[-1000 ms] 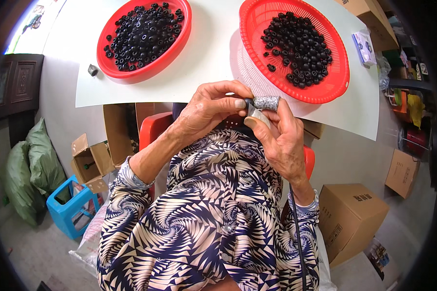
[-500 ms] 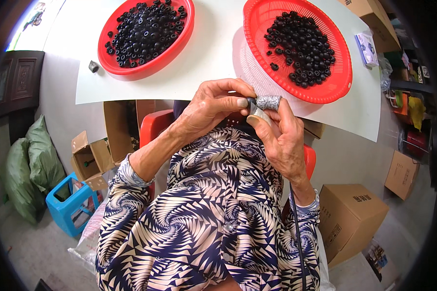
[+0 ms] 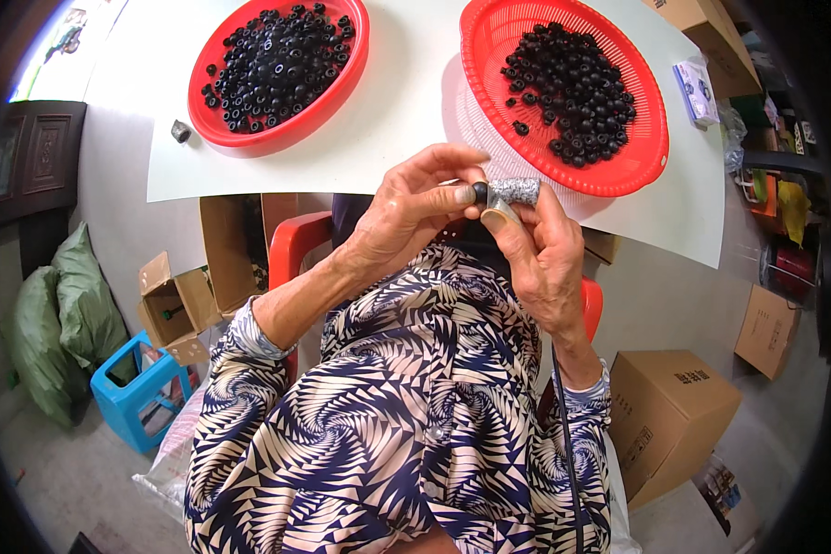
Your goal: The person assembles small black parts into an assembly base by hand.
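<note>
Holding a small black part [image 3: 480, 192] near the middle of the frame, our left hand [image 3: 392, 214] has its thumb and fingers pinched close together, so that the part sits just at their tips. Our right hand [image 3: 539, 263] is to the right of it, with the fingers bent around a speckled grey roll [image 3: 517, 190] and the thumb pressed in toward them. Between the roll and the part we see a flat silvery strip [image 3: 498, 202]; we cannot tell if it touches the part.

Above our hands is the white bench [image 3: 406, 111]. At the upper left of the frame, it carries a red tray [image 3: 346, 97] with many black beads [image 3: 277, 69], and at the upper right a red basket [image 3: 654, 138] with more black pieces [image 3: 577, 88]. Just beside the tray, on its lower left, lies a small dark lump [image 3: 181, 131]. Near the bench's right edge we find a packet [image 3: 695, 92].

At the lower left of the frame stands a blue stool [image 3: 111, 397], near green sacks [image 3: 88, 305]. At the lower right we have a brown carton [image 3: 669, 425].
</note>
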`<action>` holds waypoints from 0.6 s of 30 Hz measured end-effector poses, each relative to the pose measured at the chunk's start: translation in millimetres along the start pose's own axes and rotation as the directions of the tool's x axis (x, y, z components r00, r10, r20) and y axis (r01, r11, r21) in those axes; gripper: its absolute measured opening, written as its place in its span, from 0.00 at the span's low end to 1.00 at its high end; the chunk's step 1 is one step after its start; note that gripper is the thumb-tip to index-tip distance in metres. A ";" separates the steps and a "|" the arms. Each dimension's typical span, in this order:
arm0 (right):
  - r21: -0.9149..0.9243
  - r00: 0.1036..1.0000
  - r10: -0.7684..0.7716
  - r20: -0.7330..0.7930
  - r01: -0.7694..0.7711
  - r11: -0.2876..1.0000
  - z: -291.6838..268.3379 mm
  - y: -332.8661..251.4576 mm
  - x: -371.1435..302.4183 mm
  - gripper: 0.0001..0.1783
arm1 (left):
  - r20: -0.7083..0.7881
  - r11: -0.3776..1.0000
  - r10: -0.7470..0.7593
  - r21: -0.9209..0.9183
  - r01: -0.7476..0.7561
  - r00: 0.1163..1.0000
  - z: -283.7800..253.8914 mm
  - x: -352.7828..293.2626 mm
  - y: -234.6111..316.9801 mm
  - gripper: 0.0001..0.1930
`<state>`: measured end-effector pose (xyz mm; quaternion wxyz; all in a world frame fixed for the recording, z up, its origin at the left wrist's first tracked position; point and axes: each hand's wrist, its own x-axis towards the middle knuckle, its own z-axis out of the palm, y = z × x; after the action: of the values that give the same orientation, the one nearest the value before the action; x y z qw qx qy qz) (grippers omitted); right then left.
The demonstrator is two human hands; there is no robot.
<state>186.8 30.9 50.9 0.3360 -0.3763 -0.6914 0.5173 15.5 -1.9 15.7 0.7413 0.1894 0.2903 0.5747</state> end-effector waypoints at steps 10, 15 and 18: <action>0.146 0.984 0.171 -0.041 -0.163 0.976 -10.8 -5.9 -1.3 0.13 | 0.064 0.998 -0.034 -0.052 0.038 0.997 -3.0 3.6 2.2 0.11; 0.126 0.982 0.185 -0.025 -0.181 0.975 -12.5 -3.0 -0.5 0.13 | 0.045 1.000 -0.020 -0.018 0.021 0.999 -1.4 2.9 3.8 0.10; 0.143 0.984 0.175 -0.014 -0.171 0.975 -11.4 -1.5 -1.1 0.13 | 0.067 0.999 -0.037 -0.006 0.038 0.997 -0.1 2.6 6.0 0.09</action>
<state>196.8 34.9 54.9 0.3243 -0.4171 -0.6132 0.5872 11.4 2.2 18.7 0.7620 0.2003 0.2667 0.5551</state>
